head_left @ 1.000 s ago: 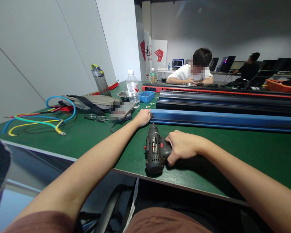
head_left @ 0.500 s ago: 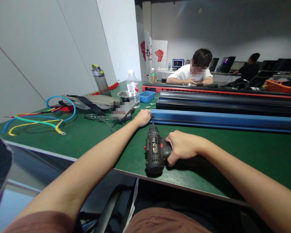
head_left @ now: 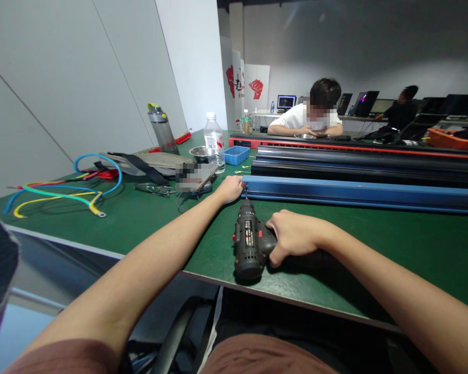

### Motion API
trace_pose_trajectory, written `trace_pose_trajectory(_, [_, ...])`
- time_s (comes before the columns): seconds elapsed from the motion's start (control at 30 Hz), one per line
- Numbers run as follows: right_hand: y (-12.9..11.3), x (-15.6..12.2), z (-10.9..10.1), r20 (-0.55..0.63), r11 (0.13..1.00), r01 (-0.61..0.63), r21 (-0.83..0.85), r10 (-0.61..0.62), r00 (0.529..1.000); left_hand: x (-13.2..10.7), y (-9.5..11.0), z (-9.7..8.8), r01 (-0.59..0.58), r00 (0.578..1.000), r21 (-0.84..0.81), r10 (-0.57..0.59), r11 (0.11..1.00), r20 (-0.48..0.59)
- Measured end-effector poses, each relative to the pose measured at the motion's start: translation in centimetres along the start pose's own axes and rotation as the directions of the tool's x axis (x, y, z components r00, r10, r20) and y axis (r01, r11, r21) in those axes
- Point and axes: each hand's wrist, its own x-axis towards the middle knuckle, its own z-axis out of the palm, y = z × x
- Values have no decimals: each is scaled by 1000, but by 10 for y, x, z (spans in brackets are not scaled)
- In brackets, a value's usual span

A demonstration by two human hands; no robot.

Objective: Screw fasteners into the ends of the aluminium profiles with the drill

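Note:
A long blue metal profile (head_left: 359, 192) lies across the green table. My left hand (head_left: 231, 189) is closed around its left end. In my right hand (head_left: 294, 236) is the grip of a black cordless drill (head_left: 248, 244), which lies on its side with its body low over the tabletop. The drill's chuck points away from me, and its thin bit meets the near face of the profile close to my left fingers. What the bit touches is too small to make out.
Behind the blue profile run black rails (head_left: 335, 167) and a red rail (head_left: 296, 143). A blue tray (head_left: 236, 155), a clear bottle (head_left: 214, 143), a phone (head_left: 198, 176), a bag (head_left: 152, 163) and coloured cables (head_left: 62, 195) occupy the left. A person (head_left: 308, 114) sits across the table.

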Motion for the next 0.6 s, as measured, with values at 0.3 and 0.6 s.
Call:
trace_pose_trajectory(0.3, [0,0,-1,4,1000,0,-2,0,1000,0,0,0,9,1000,-10,-9,1000,2])
trace_pose_trajectory(0.6, [-1,-1,-1,9,1000,-8,-11,8,1000,-1,1,-1,11,1000,1,-11,1000,1])
